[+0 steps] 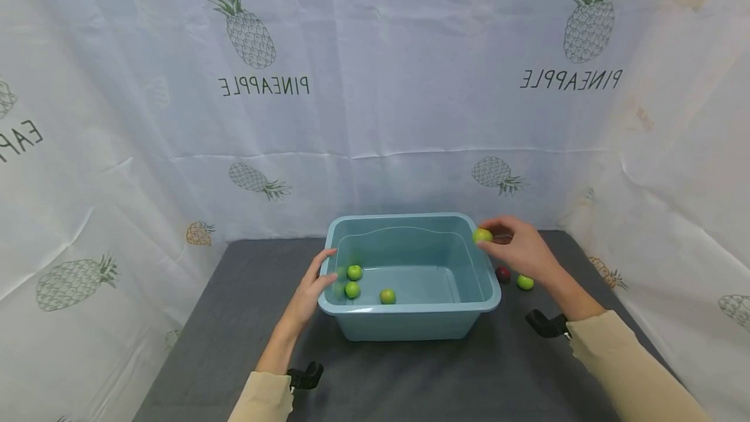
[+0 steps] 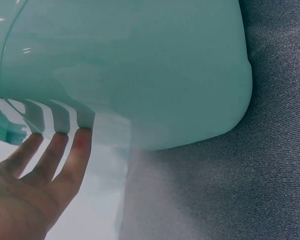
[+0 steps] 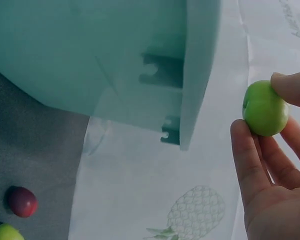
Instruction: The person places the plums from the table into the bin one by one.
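A pale teal plastic tub stands on the dark cloth, with 3 small green fruits lying toward its left side. My left hand holds the tub's left rim, its thumb over the edge. In the left wrist view, fingertips meet the outer wall. Thumb and fingers of my right hand pinch another small green fruit, raised at the tub's right rim. On the cloth below that hand lie a dark red fruit and one more green fruit.
The dark grey cloth covers the work surface. White sheets printed with pineapples hang behind and along both sides, close to the tub's far edge. Black straps are worn on both wrists.
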`<state>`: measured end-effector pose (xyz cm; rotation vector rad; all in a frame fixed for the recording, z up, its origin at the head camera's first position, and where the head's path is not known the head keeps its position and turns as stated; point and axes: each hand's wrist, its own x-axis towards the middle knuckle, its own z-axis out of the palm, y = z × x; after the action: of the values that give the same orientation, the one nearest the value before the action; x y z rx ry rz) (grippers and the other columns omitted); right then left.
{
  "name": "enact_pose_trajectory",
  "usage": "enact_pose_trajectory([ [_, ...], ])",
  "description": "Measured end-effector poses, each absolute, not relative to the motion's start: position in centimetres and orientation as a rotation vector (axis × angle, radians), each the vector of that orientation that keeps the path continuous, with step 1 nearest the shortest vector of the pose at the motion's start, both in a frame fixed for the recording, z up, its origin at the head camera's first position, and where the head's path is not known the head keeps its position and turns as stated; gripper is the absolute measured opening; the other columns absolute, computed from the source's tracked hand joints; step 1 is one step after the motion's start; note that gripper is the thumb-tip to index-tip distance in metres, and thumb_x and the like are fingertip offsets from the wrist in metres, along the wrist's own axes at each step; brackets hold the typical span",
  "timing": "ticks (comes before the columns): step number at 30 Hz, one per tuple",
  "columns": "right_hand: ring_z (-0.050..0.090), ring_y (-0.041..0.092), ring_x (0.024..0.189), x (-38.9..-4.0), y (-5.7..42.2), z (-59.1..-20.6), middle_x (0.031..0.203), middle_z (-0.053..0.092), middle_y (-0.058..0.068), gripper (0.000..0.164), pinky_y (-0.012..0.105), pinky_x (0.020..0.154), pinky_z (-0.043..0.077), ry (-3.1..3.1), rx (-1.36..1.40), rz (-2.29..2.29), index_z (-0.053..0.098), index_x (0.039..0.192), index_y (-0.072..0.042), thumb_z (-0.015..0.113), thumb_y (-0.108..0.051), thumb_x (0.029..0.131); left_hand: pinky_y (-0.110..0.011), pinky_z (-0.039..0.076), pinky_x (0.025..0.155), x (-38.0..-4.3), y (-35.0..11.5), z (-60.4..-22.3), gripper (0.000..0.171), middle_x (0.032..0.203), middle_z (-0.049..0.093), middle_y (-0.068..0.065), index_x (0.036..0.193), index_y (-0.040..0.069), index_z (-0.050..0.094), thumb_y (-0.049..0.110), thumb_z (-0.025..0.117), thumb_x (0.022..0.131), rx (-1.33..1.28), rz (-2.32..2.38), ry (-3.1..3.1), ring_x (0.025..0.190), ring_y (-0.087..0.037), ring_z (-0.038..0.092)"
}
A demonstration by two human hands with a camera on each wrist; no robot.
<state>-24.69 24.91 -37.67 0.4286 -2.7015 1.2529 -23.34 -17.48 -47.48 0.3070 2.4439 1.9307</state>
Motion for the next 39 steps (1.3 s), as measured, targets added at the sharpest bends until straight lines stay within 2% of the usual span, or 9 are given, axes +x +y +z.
enact_pose_trajectory([
  [8, 0.064, 0.037, 0.112, -25.1, 24.1, -36.9, 0.127, 0.061, 0.02, 0.045, 0.044, 0.086, 0.056, -2.7, 0.484, 1.311, 0.059, 0.132, 0.0, 0.071, -0.026, 0.097, -0.07, 0.01, 0.114, -23.3, -17.4, -47.5, 0.05, 0.169, 0.012, -0.012, 0.154, 0.02, 0.038, 0.024, 0.047, 0.105, 0.314, 1.937, 2.439, 0.154, -0.038, 0.009],
  [14, 0.066, 0.034, 0.11, -25.6, 23.3, -36.4, 0.124, 0.063, 0.017, 0.043, 0.042, 0.085, 0.056, -2.696, 0.5, 1.294, 0.061, 0.13, -0.002, 0.073, -0.026, 0.096, -0.071, 0.014, 0.113, -23.3, -17.4, -47.6, 0.05, 0.168, 0.012, -0.013, 0.154, 0.019, 0.037, 0.023, 0.046, 0.105, 0.322, 1.942, 2.426, 0.152, -0.04, 0.015],
  [24, 0.067, 0.034, 0.109, -26.2, 21.9, -35.5, 0.123, 0.064, 0.016, 0.04, 0.045, 0.087, 0.056, -2.667, 0.562, 1.294, 0.063, 0.127, -0.003, 0.073, -0.025, 0.095, -0.07, 0.017, 0.113, -23.3, -17.2, -47.6, 0.05, 0.168, 0.013, -0.014, 0.154, 0.019, 0.037, 0.023, 0.046, 0.105, 0.325, 1.946, 2.424, 0.15, -0.041, 0.02],
  [31, 0.066, 0.029, 0.106, -27.0, 20.8, -35.2, 0.117, 0.065, 0.013, 0.035, 0.037, 0.086, 0.056, -2.626, 0.643, 1.282, 0.065, 0.124, -0.003, 0.075, -0.018, 0.094, -0.069, 0.021, 0.112, -23.2, -17.3, -47.6, 0.05, 0.168, 0.014, -0.014, 0.154, 0.019, 0.037, 0.024, 0.046, 0.105, 0.312, 1.943, 2.421, 0.148, -0.041, 0.024],
  [39, 0.064, 0.028, 0.105, -27.7, 19.4, -35.1, 0.115, 0.065, 0.013, 0.033, 0.036, 0.088, 0.055, -2.607, 0.714, 1.289, 0.065, 0.122, -0.001, 0.075, -0.015, 0.093, -0.07, 0.017, 0.113, -23.3, -17.5, -47.6, 0.05, 0.168, 0.013, -0.013, 0.154, 0.019, 0.037, 0.022, 0.045, 0.105, 0.297, 1.953, 2.426, 0.151, -0.04, 0.016],
])
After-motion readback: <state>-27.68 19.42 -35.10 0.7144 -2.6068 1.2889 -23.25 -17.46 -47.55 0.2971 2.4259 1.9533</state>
